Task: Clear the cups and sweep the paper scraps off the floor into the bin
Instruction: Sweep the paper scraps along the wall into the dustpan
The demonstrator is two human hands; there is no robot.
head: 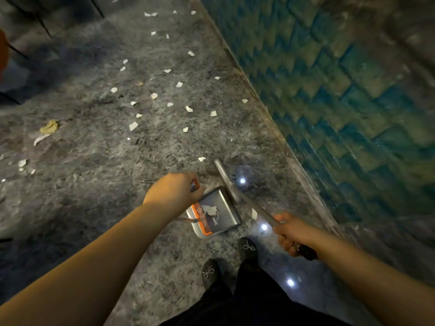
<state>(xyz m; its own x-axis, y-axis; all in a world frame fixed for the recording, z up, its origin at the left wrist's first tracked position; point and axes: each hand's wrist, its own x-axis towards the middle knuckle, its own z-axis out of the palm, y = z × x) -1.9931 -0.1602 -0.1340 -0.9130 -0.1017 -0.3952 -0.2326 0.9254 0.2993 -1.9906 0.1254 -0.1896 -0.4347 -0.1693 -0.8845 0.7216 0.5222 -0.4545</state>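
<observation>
My left hand (pixel 173 190) is shut on the upright handle of a grey dustpan (pixel 223 215) with an orange comb edge. The pan rests on the floor just ahead of my feet and holds a few white scraps. My right hand (pixel 290 231) grips the long metal broom handle (pixel 249 203). The handle slants up and left to the broom head (pixel 222 171), which sits beside the pan's far side. Several white paper scraps (pixel 169 104) lie scattered over the grey marble floor ahead. One scrap (pixel 254 213) lies right of the pan. No cups or bin in view.
A teal tiled wall (pixel 341 95) runs diagonally along the right with a grey skirting strip. A crumpled yellowish paper (pixel 49 127) lies at the left. Dark thin furniture legs (pixel 44 24) stand at the top left. My black shoes (pixel 248 249) are behind the pan.
</observation>
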